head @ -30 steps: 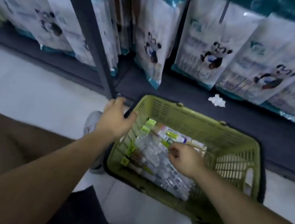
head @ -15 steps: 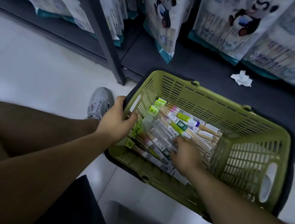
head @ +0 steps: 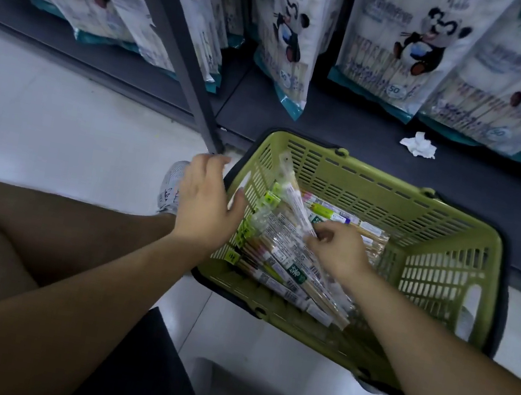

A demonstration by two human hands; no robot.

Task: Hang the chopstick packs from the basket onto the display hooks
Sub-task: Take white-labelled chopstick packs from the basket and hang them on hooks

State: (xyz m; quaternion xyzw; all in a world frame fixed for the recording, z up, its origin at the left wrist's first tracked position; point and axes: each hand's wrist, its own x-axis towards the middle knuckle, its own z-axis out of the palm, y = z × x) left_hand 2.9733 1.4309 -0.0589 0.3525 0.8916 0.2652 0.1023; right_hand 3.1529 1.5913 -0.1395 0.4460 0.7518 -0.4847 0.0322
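Note:
A green plastic basket (head: 442, 264) stands on the floor and holds several chopstick packs (head: 278, 263) in clear wrappers with green and white labels. My right hand (head: 338, 251) is inside the basket and pinches one clear pack (head: 293, 199), whose hang-tab end is raised toward the basket's far left corner. My left hand (head: 206, 198) hovers just left of the basket's left rim with relaxed, spread fingers and holds nothing. No display hooks are plainly visible.
White bags printed with pandas (head: 414, 47) hang in rows above a dark shelf base (head: 350, 136). A dark upright post (head: 180, 54) stands just left of the basket. A crumpled white tissue (head: 418, 145) lies on the base. My shoe (head: 171, 186) rests on the pale floor.
My left hand has let go of the basket's left rim and lifted off it. My right hand has taken one pack from the pile and raised its tab end.

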